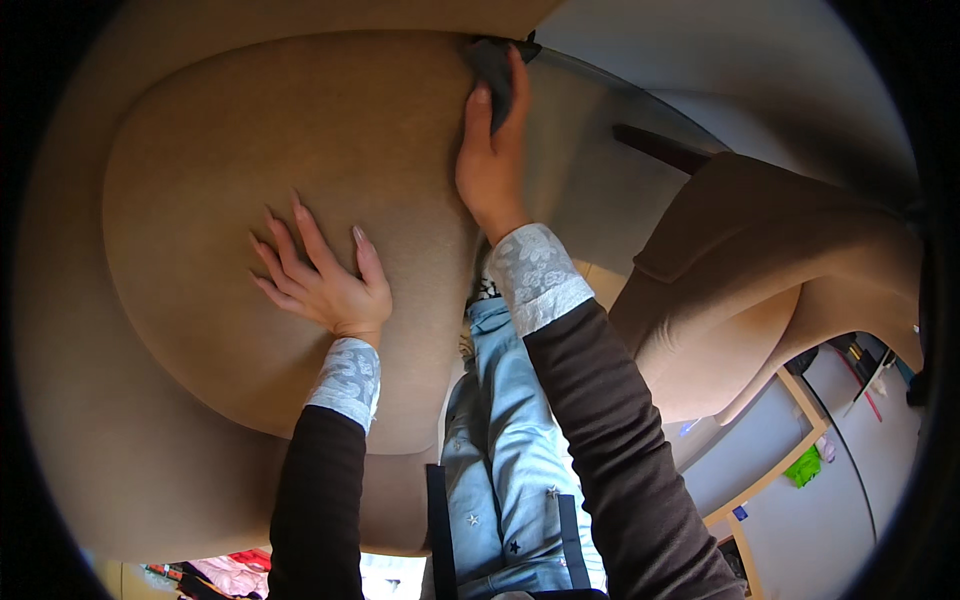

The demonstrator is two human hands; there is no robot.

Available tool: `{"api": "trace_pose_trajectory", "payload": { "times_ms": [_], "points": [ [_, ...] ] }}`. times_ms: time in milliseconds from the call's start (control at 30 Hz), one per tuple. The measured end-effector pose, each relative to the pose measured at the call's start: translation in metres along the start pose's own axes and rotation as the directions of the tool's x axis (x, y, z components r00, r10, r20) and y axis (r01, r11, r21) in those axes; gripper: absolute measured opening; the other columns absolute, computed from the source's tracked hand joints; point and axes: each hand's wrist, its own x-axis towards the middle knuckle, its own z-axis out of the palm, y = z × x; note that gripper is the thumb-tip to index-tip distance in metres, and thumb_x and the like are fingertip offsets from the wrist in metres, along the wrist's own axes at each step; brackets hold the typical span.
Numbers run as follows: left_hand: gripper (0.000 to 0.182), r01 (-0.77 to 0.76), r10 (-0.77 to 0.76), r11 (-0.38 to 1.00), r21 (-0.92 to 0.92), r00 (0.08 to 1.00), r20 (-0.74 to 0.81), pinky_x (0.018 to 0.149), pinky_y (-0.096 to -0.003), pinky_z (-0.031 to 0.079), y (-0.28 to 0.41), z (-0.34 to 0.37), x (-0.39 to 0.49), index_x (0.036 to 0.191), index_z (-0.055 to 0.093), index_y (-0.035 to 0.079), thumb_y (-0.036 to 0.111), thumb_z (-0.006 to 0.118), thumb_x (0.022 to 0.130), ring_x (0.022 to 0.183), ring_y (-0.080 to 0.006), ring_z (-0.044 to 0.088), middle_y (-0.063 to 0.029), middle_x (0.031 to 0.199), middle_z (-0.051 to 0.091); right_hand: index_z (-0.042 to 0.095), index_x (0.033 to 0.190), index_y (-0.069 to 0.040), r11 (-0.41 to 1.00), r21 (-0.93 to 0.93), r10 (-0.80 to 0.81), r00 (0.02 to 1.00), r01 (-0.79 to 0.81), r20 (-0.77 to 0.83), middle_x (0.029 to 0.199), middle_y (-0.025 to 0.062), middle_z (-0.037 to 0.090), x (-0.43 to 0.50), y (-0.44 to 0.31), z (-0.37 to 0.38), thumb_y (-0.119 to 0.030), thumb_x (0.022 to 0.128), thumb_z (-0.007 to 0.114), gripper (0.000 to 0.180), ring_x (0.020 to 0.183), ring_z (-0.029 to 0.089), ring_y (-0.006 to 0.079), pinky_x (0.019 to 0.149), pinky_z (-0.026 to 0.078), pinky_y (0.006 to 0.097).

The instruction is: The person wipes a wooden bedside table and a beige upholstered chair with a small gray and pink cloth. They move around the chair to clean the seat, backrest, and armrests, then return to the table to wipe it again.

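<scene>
My left hand (322, 285) rests palm down on a brown upholstered seat cushion (225, 150), its fingers spread and holding nothing. My right hand (495, 165) lies along the cushion's side edge, with a bunched dark grey cloth (491, 71) between thumb and fingers. This cloth touches the upper right corner of the cushion. The far fingers of my right hand are partly hidden behind it.
To the right stands a second piece of brown upholstered seating (727, 285). A dark bar (660, 148) sticks out beside it. Wood-edged furniture (795, 397) and a bright green item (804, 469) are at lower right. Coloured fabrics (229, 574) lie at lower left. My jeans (517, 435) show between my arms.
</scene>
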Motion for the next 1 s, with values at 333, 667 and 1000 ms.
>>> {"api": "trace_pose_trajectory", "payload": {
  "times_ms": [333,667,1000],
  "points": [
    [0.064,0.010,-0.010,1.000,0.008,1.000,-0.013,0.110,-0.0643,0.011,0.007,-0.003,0.004,0.148,0.037,0.014,0.047,0.046,0.094,0.141,-0.0437,0.022,-0.0169,0.152,0.031,0.022,0.151,-0.003,0.930,-0.279,0.305,0.925,-0.238,0.228,0.155,0.0323,0.010,-0.241,-0.021,-0.035,-0.011,0.087,0.059,0.074,0.138,0.022,0.0529,0.113,0.022,0.0488],
    [0.065,-0.012,0.003,0.996,-0.094,0.996,-0.093,0.111,-0.0640,0.009,0.005,0.000,0.011,0.148,0.039,0.022,0.053,0.051,0.092,0.143,-0.0401,0.022,-0.0138,0.151,0.034,0.031,0.150,-0.015,0.996,-0.078,-0.036,0.997,0.042,0.067,0.151,0.0335,0.021,-0.138,0.017,-0.017,-0.016,0.089,0.060,0.068,0.132,0.035,0.0513,0.107,0.036,0.0445],
    [0.053,-0.509,0.577,0.814,-0.279,0.764,0.290,0.115,-0.0586,0.012,-0.041,-0.058,-0.098,0.145,0.045,0.023,0.030,0.055,0.094,0.143,-0.0342,0.027,-0.0106,0.154,0.034,0.037,0.149,-0.015,0.935,-0.351,0.115,0.978,-0.048,0.175,0.157,0.0267,0.013,-0.316,0.000,-0.030,-0.016,0.088,0.061,0.065,0.141,0.015,0.0511,0.113,0.020,0.0540]
  ]
}}
